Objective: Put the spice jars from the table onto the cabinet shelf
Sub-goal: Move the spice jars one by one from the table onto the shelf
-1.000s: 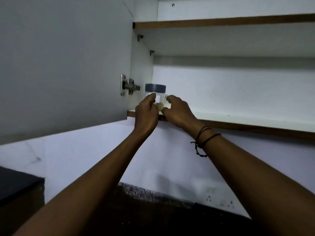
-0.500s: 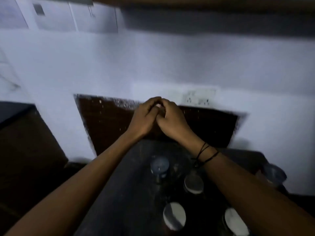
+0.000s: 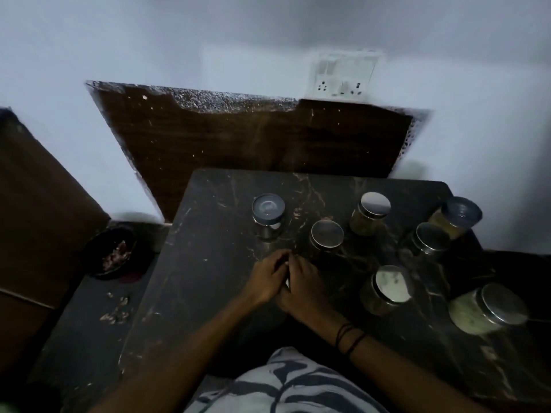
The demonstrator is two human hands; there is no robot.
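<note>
Dark marble table point(image 3: 190, 293) bears seven jars point(image 3: 326, 234); hands point(image 3: 284, 283) empty

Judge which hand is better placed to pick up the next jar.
Slightly the right hand: five of the six jars stand on its side of the table, the steel-lidded jar nearest. Only the grey-lidded jar favours the left hand.

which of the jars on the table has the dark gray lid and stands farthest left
The jar with the dark gray lid, alone at the table's back left; the rest sit right of it, mostly with shiny metal lids.
</note>
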